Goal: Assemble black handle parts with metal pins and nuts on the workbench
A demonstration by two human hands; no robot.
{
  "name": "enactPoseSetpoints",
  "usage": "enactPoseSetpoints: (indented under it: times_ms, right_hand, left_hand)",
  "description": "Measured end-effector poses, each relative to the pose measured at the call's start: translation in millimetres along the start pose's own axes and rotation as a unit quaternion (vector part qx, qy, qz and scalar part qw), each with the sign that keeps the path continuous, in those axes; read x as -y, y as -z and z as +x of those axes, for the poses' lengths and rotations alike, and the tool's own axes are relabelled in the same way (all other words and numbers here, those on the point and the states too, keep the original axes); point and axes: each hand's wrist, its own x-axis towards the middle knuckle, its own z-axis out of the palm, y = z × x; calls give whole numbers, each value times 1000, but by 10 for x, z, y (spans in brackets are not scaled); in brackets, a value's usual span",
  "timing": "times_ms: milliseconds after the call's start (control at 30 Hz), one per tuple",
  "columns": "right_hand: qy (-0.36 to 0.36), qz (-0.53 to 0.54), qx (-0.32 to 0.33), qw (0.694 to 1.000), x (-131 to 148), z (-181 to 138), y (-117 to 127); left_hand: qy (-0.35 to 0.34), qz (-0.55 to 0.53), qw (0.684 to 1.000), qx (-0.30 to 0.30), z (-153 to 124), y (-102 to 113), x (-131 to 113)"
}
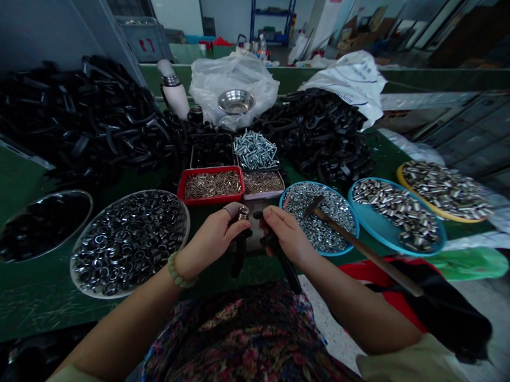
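Observation:
Over the near edge of the bench, my left hand (211, 232) is closed on a black handle-like part (238, 257). A shiny metal collar (243, 213) shows at the top of that part, beside my thumb. My right hand (290, 235) grips a long black plastic part (289, 269) that points down toward my lap. Its upper end sits between thumb and fingers, close to the collar but apart from it. My fingers hide the middle of both parts. Right of my right hand, a hammer (362, 243) lies across a blue tray of small metal nuts (301, 188).
On the left stand a tray of dark shiny rings (130, 236) and a bowl of black pieces (42, 221). Ahead are a red tray of small pins (211, 184) and a box of screws (255, 150). Metal sleeves (406, 211) fill trays at right. Black parts (317, 132) are heaped behind.

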Motion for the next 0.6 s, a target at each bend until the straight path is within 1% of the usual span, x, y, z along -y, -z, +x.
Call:
enactPoseSetpoints:
  times_ms: [100, 233, 367, 433, 500, 600]
  right_hand:
    - [16, -42, -17, 999, -24, 8, -28]
    - [22, -102, -18, 994, -25, 2, -17]
    - [69, -220, 4, 973, 9, -5, 24]
    - [88, -258, 14, 962, 0, -8, 18]
    - [97, -246, -6, 964, -44, -14, -21]
    - [115, -166, -87, 976, -153, -36, -131]
  left_hand:
    - [1, 43, 999, 13, -20, -38, -18]
    - [-2, 137, 990, 37, -21, -9, -47]
    - [-4, 252, 964, 90, -35, 29, -24]
    - [-8, 282, 953, 110, -47, 19, -11]
    - [-10, 262, 959, 111, -51, -15, -17]
    - [-12, 179, 982, 64, -32, -101, -51]
